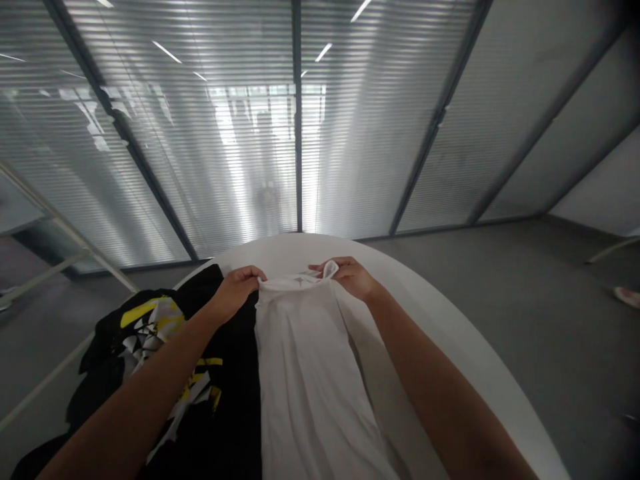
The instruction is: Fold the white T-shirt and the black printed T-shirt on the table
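Note:
A white garment (310, 373) lies stretched along a white round table (465, 340), running from its far end toward me. My left hand (239, 289) is closed on the garment's far left corner. My right hand (347, 275) pinches the far right corner, with a bit of cloth sticking up between its fingers. Both hands hold the far edge taut between them. A black garment (200, 387) with a yellow and white print lies on the table beside the white one, under my left forearm.
Glass walls with horizontal blinds (300, 133) stand behind the table. Grey carpet (550, 300) surrounds it. A white metal frame (65, 233) leans at the left. Something pale, maybe a shoe (627, 295), lies at the right edge.

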`<act>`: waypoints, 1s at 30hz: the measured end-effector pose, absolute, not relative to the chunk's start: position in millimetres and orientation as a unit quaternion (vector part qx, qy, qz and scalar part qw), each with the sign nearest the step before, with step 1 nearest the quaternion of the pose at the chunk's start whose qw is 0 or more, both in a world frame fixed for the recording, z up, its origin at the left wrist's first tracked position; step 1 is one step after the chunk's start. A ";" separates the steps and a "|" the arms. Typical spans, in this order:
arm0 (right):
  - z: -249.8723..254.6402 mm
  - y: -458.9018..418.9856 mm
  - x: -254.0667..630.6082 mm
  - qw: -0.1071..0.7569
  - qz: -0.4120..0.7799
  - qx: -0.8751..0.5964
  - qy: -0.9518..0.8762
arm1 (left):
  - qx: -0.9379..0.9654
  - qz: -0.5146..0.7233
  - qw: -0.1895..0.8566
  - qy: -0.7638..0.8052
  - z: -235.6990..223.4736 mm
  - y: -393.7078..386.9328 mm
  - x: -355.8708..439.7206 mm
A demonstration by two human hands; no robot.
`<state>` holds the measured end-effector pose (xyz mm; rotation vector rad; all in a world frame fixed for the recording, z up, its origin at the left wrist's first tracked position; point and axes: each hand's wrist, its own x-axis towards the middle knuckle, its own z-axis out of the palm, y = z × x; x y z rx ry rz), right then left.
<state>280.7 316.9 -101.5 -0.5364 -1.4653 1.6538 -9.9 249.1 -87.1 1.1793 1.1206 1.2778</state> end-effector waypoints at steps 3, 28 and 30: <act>-109.5 304.4 280.4 0.449 0.662 -0.197 -0.567 | 0.421 0.591 0.555 0.407 -89.3 242.3 -7.0; -113.1 303.2 260.8 0.444 0.569 -0.367 -0.586 | 0.352 0.605 0.521 0.489 -105.5 251.1 -29.3; -107.5 299.0 254.9 0.429 0.562 -0.406 -0.579 | 0.370 0.582 0.535 0.487 -102.1 244.7 -27.3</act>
